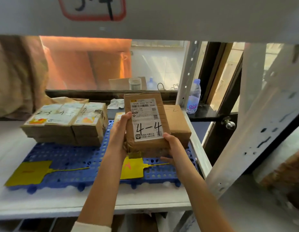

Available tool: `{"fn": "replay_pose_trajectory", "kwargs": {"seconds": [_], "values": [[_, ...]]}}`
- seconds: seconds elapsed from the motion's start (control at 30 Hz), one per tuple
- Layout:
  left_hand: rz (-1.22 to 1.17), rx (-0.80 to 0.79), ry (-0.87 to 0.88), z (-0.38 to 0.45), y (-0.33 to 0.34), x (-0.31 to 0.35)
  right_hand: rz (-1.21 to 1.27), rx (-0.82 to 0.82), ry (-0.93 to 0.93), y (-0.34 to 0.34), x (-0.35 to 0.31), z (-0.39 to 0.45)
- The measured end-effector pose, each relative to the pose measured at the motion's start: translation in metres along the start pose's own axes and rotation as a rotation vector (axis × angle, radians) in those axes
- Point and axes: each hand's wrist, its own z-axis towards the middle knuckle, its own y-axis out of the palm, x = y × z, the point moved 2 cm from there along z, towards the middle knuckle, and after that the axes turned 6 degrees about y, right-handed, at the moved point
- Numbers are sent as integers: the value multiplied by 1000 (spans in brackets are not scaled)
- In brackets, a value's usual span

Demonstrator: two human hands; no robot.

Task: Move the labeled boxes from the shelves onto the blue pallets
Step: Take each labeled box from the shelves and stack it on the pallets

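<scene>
I hold a brown cardboard box [146, 121] with a white label marked "4-4" between both hands, just above the right part of the blue pallet [75, 158]. My left hand [119, 131] grips its left side and my right hand [172, 148] cups its lower right corner. A plain brown box [178, 123] rests on the pallet right behind it. A low stack of labeled flat boxes [68, 121] sits on the pallet's far left. A small box [119, 116] is partly hidden behind my left hand.
Two yellow tags [28, 173] [132, 168] lie on the pallet's front. The pallet lies on a white shelf [95, 201] under an upper shelf marked with a red-framed number. A white upright [187, 72] and a water bottle [194, 97] stand at the right.
</scene>
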Motion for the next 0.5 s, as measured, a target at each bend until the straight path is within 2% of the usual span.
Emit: {"fn": "replay_pose_trajectory", "kwargs": {"seconds": [0.13, 0.27, 0.4, 0.5], "values": [[-31, 54, 7, 12, -7, 2, -16, -61, -83, 8, 3, 11], [47, 97, 23, 32, -23, 12, -35, -84, -102, 7, -18, 19], [88, 55, -19, 47, -36, 34, -79, -131, -129, 5, -41, 25], [24, 100, 16, 56, -39, 36, -36, -41, -296, 10, -58, 31]]}}
